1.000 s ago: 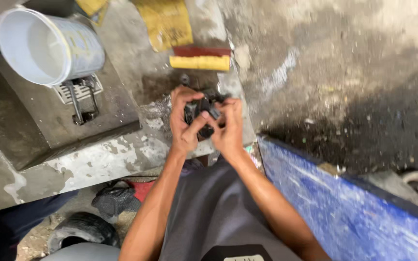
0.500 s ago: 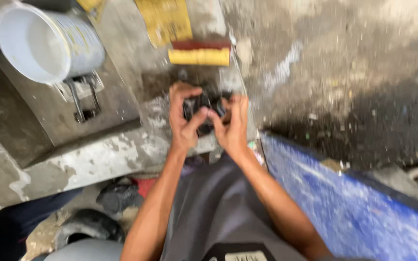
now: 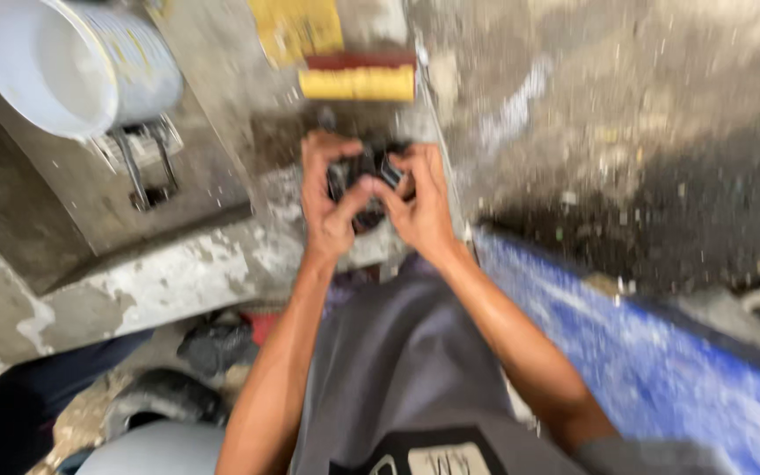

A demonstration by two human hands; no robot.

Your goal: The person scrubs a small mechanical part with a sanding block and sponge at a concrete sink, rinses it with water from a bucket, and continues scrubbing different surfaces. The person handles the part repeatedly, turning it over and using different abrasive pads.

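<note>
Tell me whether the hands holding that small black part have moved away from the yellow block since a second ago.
No. Both hands still clasp the small black part just below the yellow block, as before. The whole view shifts, so that is the camera.

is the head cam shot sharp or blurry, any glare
Head view: motion blur smears everything; the dark part between the left hand and right hand shows no detail. Light is soft and even, no hard glare; the white bucket is brightest.
</note>
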